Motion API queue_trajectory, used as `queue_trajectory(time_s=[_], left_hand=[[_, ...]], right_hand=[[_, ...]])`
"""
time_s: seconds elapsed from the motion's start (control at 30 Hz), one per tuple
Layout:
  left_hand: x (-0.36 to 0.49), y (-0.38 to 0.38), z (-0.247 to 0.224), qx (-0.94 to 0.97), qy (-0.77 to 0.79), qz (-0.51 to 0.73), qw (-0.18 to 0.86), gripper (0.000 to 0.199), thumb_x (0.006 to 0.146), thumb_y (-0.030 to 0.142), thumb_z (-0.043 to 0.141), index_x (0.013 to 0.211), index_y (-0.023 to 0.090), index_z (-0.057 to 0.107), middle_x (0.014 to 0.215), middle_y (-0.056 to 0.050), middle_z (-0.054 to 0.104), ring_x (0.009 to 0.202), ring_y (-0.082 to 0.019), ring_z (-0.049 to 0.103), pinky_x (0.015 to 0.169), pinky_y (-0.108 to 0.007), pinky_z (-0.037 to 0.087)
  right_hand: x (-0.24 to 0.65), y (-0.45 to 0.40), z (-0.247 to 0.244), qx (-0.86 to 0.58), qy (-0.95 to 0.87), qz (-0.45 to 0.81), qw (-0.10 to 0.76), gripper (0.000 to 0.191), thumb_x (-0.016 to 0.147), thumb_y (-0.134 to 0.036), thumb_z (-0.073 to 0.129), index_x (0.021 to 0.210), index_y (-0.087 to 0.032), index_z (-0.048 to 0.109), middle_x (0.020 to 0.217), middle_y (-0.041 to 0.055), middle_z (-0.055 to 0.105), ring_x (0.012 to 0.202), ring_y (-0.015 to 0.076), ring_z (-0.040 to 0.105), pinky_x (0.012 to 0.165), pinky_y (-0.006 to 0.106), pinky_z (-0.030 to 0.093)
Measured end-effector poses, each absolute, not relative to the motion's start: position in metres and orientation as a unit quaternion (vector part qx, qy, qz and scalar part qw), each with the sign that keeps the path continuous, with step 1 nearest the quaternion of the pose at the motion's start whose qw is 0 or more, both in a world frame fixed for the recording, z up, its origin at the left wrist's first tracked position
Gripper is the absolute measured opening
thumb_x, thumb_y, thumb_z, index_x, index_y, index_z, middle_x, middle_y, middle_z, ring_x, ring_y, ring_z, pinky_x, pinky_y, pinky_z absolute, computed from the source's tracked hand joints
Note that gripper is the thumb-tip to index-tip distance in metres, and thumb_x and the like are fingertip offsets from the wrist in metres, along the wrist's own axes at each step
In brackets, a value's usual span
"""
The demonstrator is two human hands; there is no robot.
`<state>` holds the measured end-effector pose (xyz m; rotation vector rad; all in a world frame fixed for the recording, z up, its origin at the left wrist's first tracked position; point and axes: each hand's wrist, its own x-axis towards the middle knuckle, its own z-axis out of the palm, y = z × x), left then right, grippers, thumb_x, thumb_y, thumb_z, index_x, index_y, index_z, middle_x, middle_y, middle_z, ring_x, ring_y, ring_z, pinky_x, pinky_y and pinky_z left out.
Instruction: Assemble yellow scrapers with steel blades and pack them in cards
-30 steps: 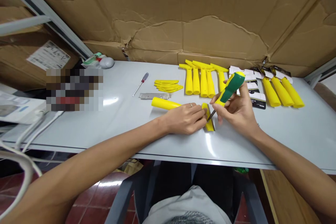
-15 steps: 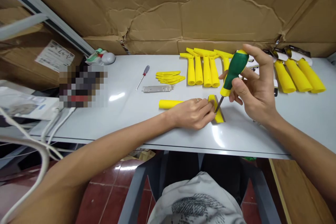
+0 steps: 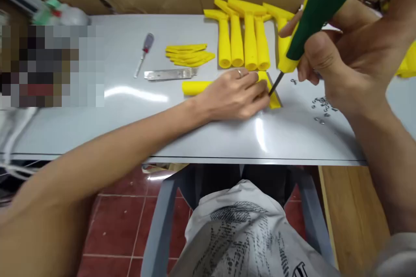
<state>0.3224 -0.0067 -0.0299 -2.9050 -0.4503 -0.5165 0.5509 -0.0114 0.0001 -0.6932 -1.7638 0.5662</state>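
My left hand is closed over a yellow scraper lying on the table, pressing it down near its head. The scraper's handle sticks out to the left of the hand. A thin metal blade edge shows along the right side of its head. My right hand holds a large green and yellow screwdriver, gripped between thumb and fingers. The screwdriver is tilted, with its shaft pointing down at the scraper head beside my left fingertips. Any screw under the tip is too small to make out.
Several yellow scraper handles stand along the back. Yellow strips, metal blades and a small screwdriver lie to the left. Loose small metal hardware is scattered at right. The table edge runs in front.
The view has shifted down and closer, so the right hand and large screwdriver look bigger and higher. Loose hardware at right is uncovered. The tip stays at the scraper head; the left hand still holds it.
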Motion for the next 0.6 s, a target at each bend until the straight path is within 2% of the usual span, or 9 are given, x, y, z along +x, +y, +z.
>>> queue_trajectory(time_s=[0.07, 0.13, 0.23, 0.33, 0.43, 0.5, 0.57, 0.6], left_hand=[[0.318, -0.003, -0.033, -0.97, -0.144, -0.184, 0.062, 0.04, 0.114, 0.022, 0.034, 0.097, 0.018, 0.07, 0.102, -0.007, 0.077, 0.093, -0.025, 0.076, 0.071, -0.045, 0.063], [0.317, 0.0, -0.035, -0.968, -0.154, -0.193, 0.046, 0.042, 0.114, 0.025, 0.034, 0.093, 0.018, 0.069, 0.099, -0.005, 0.077, 0.092, -0.025, 0.078, 0.068, -0.044, 0.064], [0.317, 0.003, -0.038, -0.96, -0.181, -0.213, 0.019, 0.051, 0.116, 0.038, 0.029, 0.09, 0.02, 0.069, 0.098, -0.002, 0.076, 0.096, -0.025, 0.078, 0.073, -0.049, 0.065], [0.318, 0.005, -0.041, -0.962, -0.179, -0.206, 0.02, 0.055, 0.116, 0.039, 0.026, 0.087, 0.019, 0.068, 0.095, -0.002, 0.076, 0.096, -0.025, 0.078, 0.076, -0.052, 0.064], [0.319, 0.006, -0.044, -0.961, -0.159, -0.225, 0.029, 0.053, 0.116, 0.035, 0.029, 0.083, 0.018, 0.067, 0.093, -0.004, 0.076, 0.092, -0.023, 0.077, 0.075, -0.045, 0.062], [0.318, 0.008, -0.047, -0.956, -0.148, -0.25, 0.045, 0.051, 0.116, 0.035, 0.031, 0.084, 0.018, 0.067, 0.096, -0.005, 0.077, 0.089, -0.022, 0.076, 0.075, -0.041, 0.06], [0.318, 0.009, -0.051, -0.951, -0.137, -0.268, 0.074, 0.048, 0.115, 0.034, 0.034, 0.085, 0.018, 0.068, 0.097, -0.006, 0.077, 0.087, -0.021, 0.075, 0.073, -0.038, 0.057], [0.318, 0.009, -0.053, -0.949, -0.129, -0.275, 0.089, 0.046, 0.115, 0.033, 0.036, 0.085, 0.018, 0.068, 0.096, -0.006, 0.076, 0.086, -0.02, 0.074, 0.072, -0.037, 0.056]], right_hand=[[0.547, -0.015, 0.002, -0.335, -0.742, 0.218, 0.539, 0.073, 0.089, -0.069, 0.076, 0.142, -0.041, 0.035, 0.122, -0.004, 0.076, 0.07, 0.0115, 0.072, 0.051, 0.026, 0.058], [0.546, -0.014, 0.0, -0.343, -0.724, 0.209, 0.561, 0.073, 0.087, -0.069, 0.079, 0.134, -0.04, 0.032, 0.118, -0.0053, 0.077, 0.061, 0.0092, 0.065, 0.048, 0.025, 0.056], [0.551, -0.004, -0.011, -0.279, -0.73, 0.175, 0.599, 0.065, 0.086, -0.063, 0.083, 0.121, -0.04, 0.034, 0.11, -0.0089, 0.077, 0.058, 0.0097, 0.058, 0.047, 0.026, 0.055], [0.558, 0.008, -0.021, -0.213, -0.746, 0.123, 0.618, 0.063, 0.09, -0.061, 0.081, 0.128, -0.042, 0.034, 0.103, -0.0089, 0.077, 0.057, 0.0093, 0.057, 0.05, 0.025, 0.055], [0.561, 0.014, -0.021, -0.237, -0.762, 0.136, 0.587, 0.053, 0.098, -0.061, 0.072, 0.139, -0.046, 0.042, 0.121, -0.0067, 0.074, 0.048, 0.0026, 0.051, 0.043, 0.02, 0.05], [0.561, 0.013, -0.017, -0.181, -0.803, 0.137, 0.551, 0.051, 0.106, -0.053, 0.062, 0.15, -0.058, 0.036, 0.131, -0.0107, 0.07, 0.049, -0.0005, 0.056, 0.039, 0.014, 0.049], [0.561, 0.009, -0.011, -0.166, -0.82, 0.135, 0.532, 0.059, 0.107, -0.044, 0.063, 0.154, -0.064, 0.033, 0.147, -0.0126, 0.06, 0.07, 0.0029, 0.072, 0.04, 0.011, 0.052], [0.56, 0.006, -0.008, -0.195, -0.809, 0.146, 0.535, 0.058, 0.105, -0.041, 0.066, 0.154, -0.059, 0.039, 0.159, -0.0111, 0.05, 0.088, 0.0084, 0.078, 0.041, 0.012, 0.055]])
